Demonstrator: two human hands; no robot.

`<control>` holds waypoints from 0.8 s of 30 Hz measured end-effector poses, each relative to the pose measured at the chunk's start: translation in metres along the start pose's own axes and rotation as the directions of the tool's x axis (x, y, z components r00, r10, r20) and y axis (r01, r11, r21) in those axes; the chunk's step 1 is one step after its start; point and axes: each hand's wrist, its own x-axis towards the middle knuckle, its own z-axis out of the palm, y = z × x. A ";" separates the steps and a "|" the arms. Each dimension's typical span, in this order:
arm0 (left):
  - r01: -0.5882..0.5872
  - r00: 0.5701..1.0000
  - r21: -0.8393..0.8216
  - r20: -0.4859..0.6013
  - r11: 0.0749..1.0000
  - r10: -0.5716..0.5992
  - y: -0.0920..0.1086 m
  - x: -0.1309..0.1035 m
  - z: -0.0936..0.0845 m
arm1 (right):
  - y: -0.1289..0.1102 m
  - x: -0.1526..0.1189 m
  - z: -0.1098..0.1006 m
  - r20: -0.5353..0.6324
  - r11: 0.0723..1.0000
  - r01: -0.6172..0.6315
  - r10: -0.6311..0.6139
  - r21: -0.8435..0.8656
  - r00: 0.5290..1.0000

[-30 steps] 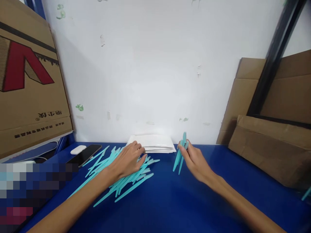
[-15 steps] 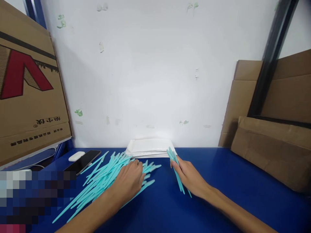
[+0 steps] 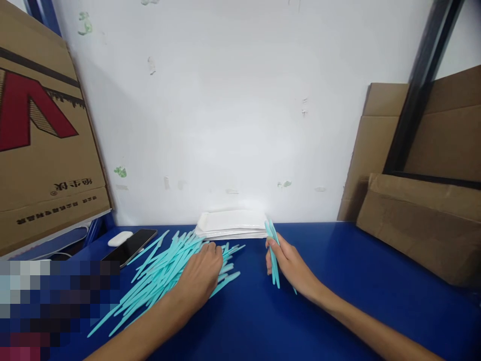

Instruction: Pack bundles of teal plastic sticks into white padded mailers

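Many thin turquoise sticks [image 3: 165, 273] lie in a loose pile on the left half of the blue table. On the right part of this pile rests my left hand [image 3: 205, 265], its fingers curled down among the sticks; what they grip, if anything, is hidden. To the right, my right hand [image 3: 283, 258] holds a few turquoise sticks [image 3: 274, 265] roughly upright between thumb and fingers, just above the table. Behind the hands, a stack of flat white packets [image 3: 233, 224] lies against the wall.
At the left are a black phone [image 3: 130, 248] and a white case [image 3: 120, 238]. A large printed cardboard box [image 3: 48, 150] stands at the far left. Brown cardboard [image 3: 417, 225] leans at the right of the blue table [image 3: 338, 265], beside a dark post [image 3: 417, 90].
The view has shifted slightly. My right hand has turned its sticks more upright, and its lower fingers now show apart from them. My left hand stays over the pile.
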 end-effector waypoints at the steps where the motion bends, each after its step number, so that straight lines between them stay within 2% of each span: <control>1: 0.000 1.000 0.010 0.000 1.000 0.000 0.000 0.000 0.001 | -0.001 0.000 0.000 -0.005 1.000 0.000 0.000 -0.001 1.000; 8: 0.013 0.999 0.034 -0.032 0.999 -0.012 -0.004 -0.001 -0.003 | 0.007 0.001 0.002 -0.016 0.994 -0.051 0.053 0.101 0.998; 11: 0.039 0.995 -0.056 -0.091 0.998 -0.044 -0.007 -0.002 -0.011 | 0.011 0.001 0.004 0.004 0.982 -0.058 0.058 0.180 0.998; 13: 0.056 0.990 -0.192 -0.120 0.980 -0.080 -0.005 -0.002 -0.016 | 0.010 0.000 0.006 0.022 0.962 -0.090 0.087 0.259 0.996; 15: 0.053 0.984 -0.366 -0.139 0.929 -0.111 0.000 -0.004 -0.020 | 0.007 -0.001 0.009 0.042 0.927 -0.129 0.123 0.353 0.992; 19: -0.032 0.977 -0.647 -0.181 0.762 -0.113 0.012 -0.007 -0.021 | 0.001 -0.005 0.016 0.065 0.802 -0.182 0.177 0.569 0.982; 22: -0.068 0.981 -0.771 -0.167 0.634 -0.097 0.018 -0.009 -0.019 | -0.003 -0.008 0.020 0.101 0.714 -0.214 0.198 0.667 0.975; 24: -0.080 0.981 -0.812 -0.167 0.578 -0.100 0.020 -0.009 -0.016 | -0.007 -0.010 0.022 0.133 0.690 -0.231 0.193 0.686 0.972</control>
